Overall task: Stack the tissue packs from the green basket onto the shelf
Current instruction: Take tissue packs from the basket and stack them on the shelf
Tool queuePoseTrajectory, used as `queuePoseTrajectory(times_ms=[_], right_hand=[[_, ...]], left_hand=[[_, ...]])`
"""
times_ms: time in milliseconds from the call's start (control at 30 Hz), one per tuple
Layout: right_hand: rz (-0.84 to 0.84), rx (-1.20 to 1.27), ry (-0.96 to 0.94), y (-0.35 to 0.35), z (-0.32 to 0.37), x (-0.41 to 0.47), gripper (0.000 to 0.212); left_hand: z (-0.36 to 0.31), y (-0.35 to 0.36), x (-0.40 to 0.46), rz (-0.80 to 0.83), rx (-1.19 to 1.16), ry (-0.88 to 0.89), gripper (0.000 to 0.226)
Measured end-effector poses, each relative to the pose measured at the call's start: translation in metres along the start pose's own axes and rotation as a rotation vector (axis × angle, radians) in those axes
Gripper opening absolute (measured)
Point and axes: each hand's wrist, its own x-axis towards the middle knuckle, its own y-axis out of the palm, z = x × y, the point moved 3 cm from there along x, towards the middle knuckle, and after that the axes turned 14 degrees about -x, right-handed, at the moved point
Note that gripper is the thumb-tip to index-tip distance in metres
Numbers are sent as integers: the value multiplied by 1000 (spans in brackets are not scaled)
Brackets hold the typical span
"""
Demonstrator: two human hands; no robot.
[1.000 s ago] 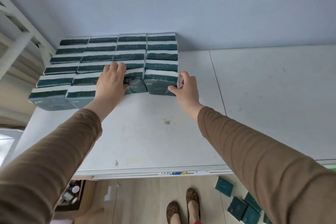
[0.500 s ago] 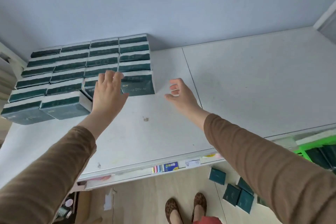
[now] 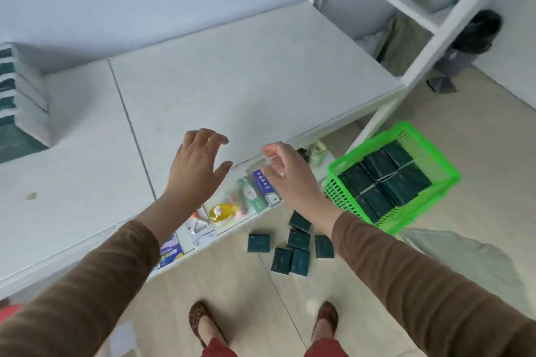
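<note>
The green basket (image 3: 429, 213) stands on the floor at the right, holding several dark green tissue packs (image 3: 383, 175). More packs (image 3: 291, 249) lie loose on the floor in front of the shelf. Rows of stacked packs (image 3: 17, 101) sit on the white shelf (image 3: 232, 87) at the far left edge of view. My left hand (image 3: 197, 168) hovers over the shelf's front edge, fingers spread and empty. My right hand (image 3: 290, 175) hangs just past that edge, open and empty, left of the basket.
Below the shelf top, a lower ledge holds small goods: a yellow bottle (image 3: 222, 211), boxes and tubes (image 3: 255, 193). A white upright frame (image 3: 417, 38) rises at the right end. My feet (image 3: 203, 324) stand on the beige floor. A grey cloth (image 3: 464, 255) lies at the right.
Both hands have left the stacked packs and pulled back toward the shelf's front edge. The view has swung right and down, bringing the green basket and the loose packs into sight.
</note>
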Motion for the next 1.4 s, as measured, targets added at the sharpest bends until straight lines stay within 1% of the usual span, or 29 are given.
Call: queuePoseTrajectory(times_ms=[133, 267, 367, 467, 600, 700, 833, 933, 1000, 1067, 1133, 1233, 1333, 1400], right_hand=[[6, -9, 115, -56, -107, -49, 29], [31, -17, 259, -102, -202, -79, 27], [14, 1, 387, -124, -262, -89, 28], [34, 13, 530, -137, -314, -93, 30], [96, 0, 703, -144, -384, -92, 44], [133, -41, 766, -146, -437, -81, 53], [205, -84, 784, -149, -502, -52, 59], [272, -169, 772, -143, -554, -26, 60], [325, -257, 753, -134, -588, -15, 57], [376, -349, 735, -121, -617, -8, 48], [426, -411, 738, -106, -640, -3, 44], [464, -501, 720, -85, -662, 2, 46], [383, -627, 629, -70, -671, 3, 41], [322, -671, 611, -64, -675, 2, 41]], left_hand=[[-96, 84, 14, 83, -84, 27, 38], [-165, 160, 26, 219, -138, 19, 38], [-193, 206, 41, 300, -161, 41, 38], [-213, 248, 59, 377, -174, 72, 37], [-229, 304, 88, 480, -155, 87, 40], [-237, 352, 111, 578, -155, 85, 40], [-245, 419, 144, 673, -154, 41, 42], [-248, 479, 172, 724, -107, -14, 45], [-252, 521, 193, 771, -55, -22, 48], [-255, 563, 213, 823, 28, -13, 50], [-258, 602, 233, 860, 124, 35, 50], [-265, 652, 260, 858, 261, 182, 54], [-262, 685, 275, 849, 370, 341, 56], [-255, 699, 277, 837, 406, 411, 56]])
